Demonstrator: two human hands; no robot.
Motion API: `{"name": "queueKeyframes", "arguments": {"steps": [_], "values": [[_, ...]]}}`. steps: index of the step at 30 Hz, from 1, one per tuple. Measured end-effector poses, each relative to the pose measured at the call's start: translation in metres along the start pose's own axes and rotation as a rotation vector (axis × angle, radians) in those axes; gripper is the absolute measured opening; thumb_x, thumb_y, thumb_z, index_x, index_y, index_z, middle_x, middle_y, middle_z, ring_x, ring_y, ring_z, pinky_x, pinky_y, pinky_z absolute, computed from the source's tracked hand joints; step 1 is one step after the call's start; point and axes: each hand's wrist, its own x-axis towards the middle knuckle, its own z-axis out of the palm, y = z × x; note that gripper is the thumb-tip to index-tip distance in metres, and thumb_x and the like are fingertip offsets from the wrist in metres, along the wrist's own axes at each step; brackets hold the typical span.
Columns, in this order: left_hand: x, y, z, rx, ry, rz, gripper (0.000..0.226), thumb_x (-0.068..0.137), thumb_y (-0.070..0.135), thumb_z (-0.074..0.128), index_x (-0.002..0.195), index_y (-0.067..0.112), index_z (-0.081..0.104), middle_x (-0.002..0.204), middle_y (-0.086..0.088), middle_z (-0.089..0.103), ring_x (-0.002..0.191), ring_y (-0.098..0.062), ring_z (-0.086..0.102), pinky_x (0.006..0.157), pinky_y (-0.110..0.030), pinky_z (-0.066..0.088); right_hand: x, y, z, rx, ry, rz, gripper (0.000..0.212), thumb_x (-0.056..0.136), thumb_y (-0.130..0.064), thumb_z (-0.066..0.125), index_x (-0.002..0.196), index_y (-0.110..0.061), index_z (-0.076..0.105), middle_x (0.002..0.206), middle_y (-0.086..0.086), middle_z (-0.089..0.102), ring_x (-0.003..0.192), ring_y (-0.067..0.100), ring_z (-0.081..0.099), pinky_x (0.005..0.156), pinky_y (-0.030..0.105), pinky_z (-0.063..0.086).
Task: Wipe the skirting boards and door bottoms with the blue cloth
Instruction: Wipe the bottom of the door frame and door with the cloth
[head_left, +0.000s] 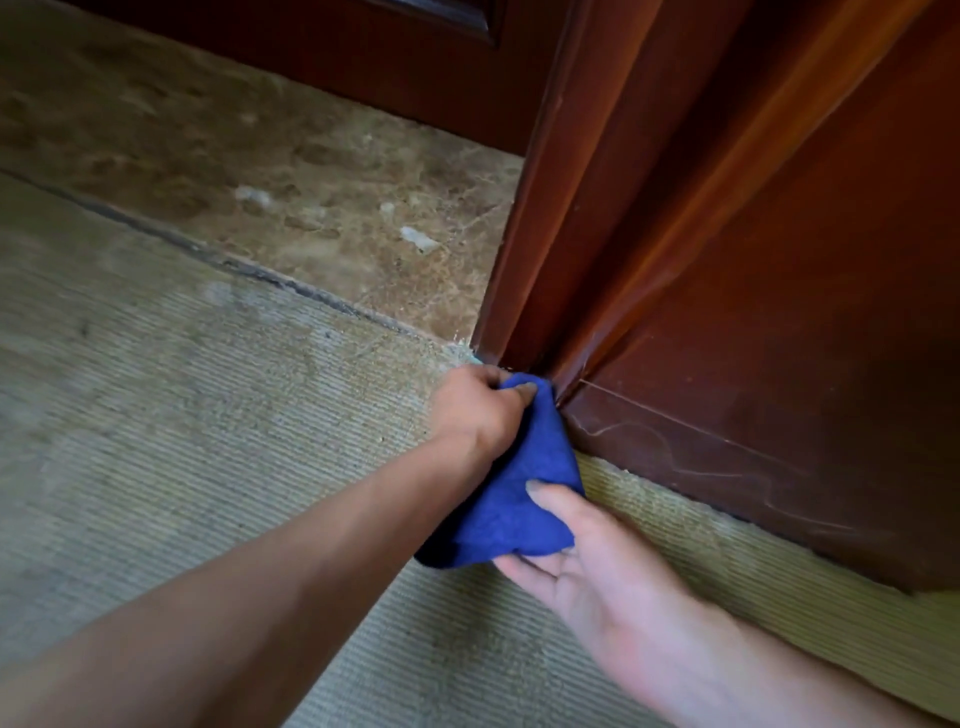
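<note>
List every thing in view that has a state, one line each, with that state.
blue cloth: bunched, held by both hands, its top pressed into the foot of the door frame.
left hand: grips the cloth's upper end.
right hand: palm up, thumb on the cloth's lower end.
door frame: upright, scuffed at its base.
skirting board: marked with pale scratches.
carpet: worn, dusty along its edge.
stone threshold: flecked with white debris.

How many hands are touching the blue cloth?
2. The left hand grips the top of the blue cloth at the foot of the wooden door frame. The right hand holds its lower edge over the carpet.
</note>
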Motion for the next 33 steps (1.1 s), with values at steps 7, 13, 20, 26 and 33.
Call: {"name": "queueKeyframes", "arguments": {"steps": [7, 13, 20, 26, 33], "values": [[-0.051, 0.062, -0.021, 0.262, 0.26, 0.659, 0.018, 0.089, 0.034, 0.06, 0.099, 0.026, 0.072, 0.089, 0.0, 0.076, 0.094, -0.029, 0.069, 0.079, -0.04, 0.051, -0.036, -0.018, 0.004, -0.126, -0.019, -0.263, 0.018, 0.088, -0.008, 0.06, 0.097, -0.011, 0.074, 0.089, 0.008, 0.078, 0.084, 0.023, 0.075, 0.064, 0.034, 0.061], [-0.05, 0.064, -0.016, 0.284, 0.314, 0.641, 0.022, 0.093, 0.039, 0.055, 0.096, 0.024, 0.07, 0.085, -0.004, 0.074, 0.091, -0.034, 0.067, 0.074, -0.041, 0.05, -0.032, -0.023, 0.005, -0.153, -0.025, -0.291, 0.018, 0.087, -0.004, 0.06, 0.096, -0.009, 0.075, 0.09, 0.01, 0.078, 0.084, 0.025, 0.075, 0.067, 0.037, 0.062], [-0.019, 0.01, -0.005, 0.626, 0.037, 0.238, 0.03, 0.096, 0.04, 0.052, 0.107, 0.019, 0.07, 0.108, -0.015, 0.07, 0.107, -0.038, 0.063, 0.082, -0.038, 0.048, -0.002, 0.002, 0.001, -0.189, 0.095, -0.092, 0.025, 0.09, -0.013, 0.064, 0.113, -0.005, 0.061, 0.097, 0.016, 0.075, 0.079, 0.026, 0.073, 0.053, 0.028, 0.056], [-0.039, 0.036, -0.016, 0.154, 0.085, 0.477, 0.03, 0.083, 0.037, 0.051, 0.095, 0.024, 0.075, 0.085, 0.0, 0.076, 0.091, -0.026, 0.07, 0.08, -0.04, 0.054, -0.025, -0.01, 0.001, -0.179, 0.038, -0.28, 0.018, 0.09, -0.009, 0.061, 0.104, -0.006, 0.071, 0.093, 0.013, 0.077, 0.09, 0.028, 0.074, 0.072, 0.039, 0.059], [-0.054, 0.074, -0.023, 0.044, 0.198, 0.71, 0.025, 0.09, 0.033, 0.053, 0.1, 0.025, 0.075, 0.087, 0.004, 0.077, 0.09, -0.021, 0.072, 0.079, -0.04, 0.054, -0.05, -0.029, -0.001, -0.19, -0.11, -0.424, 0.024, 0.088, -0.005, 0.058, 0.109, -0.006, 0.07, 0.1, 0.011, 0.076, 0.094, 0.028, 0.073, 0.086, 0.048, 0.056]]}}
